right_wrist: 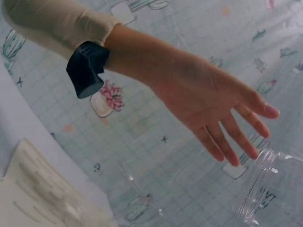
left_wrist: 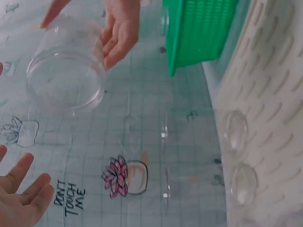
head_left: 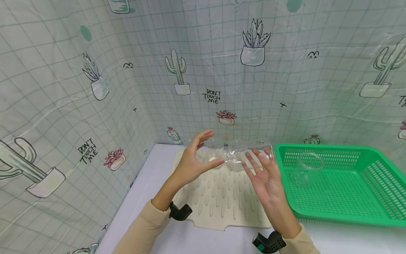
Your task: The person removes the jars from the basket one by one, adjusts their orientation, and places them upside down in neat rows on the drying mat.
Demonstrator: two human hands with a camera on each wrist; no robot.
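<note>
A clear jar [head_left: 236,151] with a threaded neck lies sideways in the air, its mouth towards the left. My right hand [head_left: 268,180] holds it near the base, thumb and fingers around its sides, as the left wrist view shows. My left hand [head_left: 190,165] is spread beside the neck, fingers straight and apart from the jar [right_wrist: 284,189]. Behind it, several clear jars [left_wrist: 194,161] stand on a cream ridged mat [head_left: 219,211]; their outlines are faint, and the hands and held jar partly cover them in the head view.
A green plastic basket [head_left: 317,213] sits on the right of the white table [head_left: 177,236]. Inside the basket stands another clear container [head_left: 311,163]. Patterned cloth [head_left: 196,53] hangs behind the table and along its left side.
</note>
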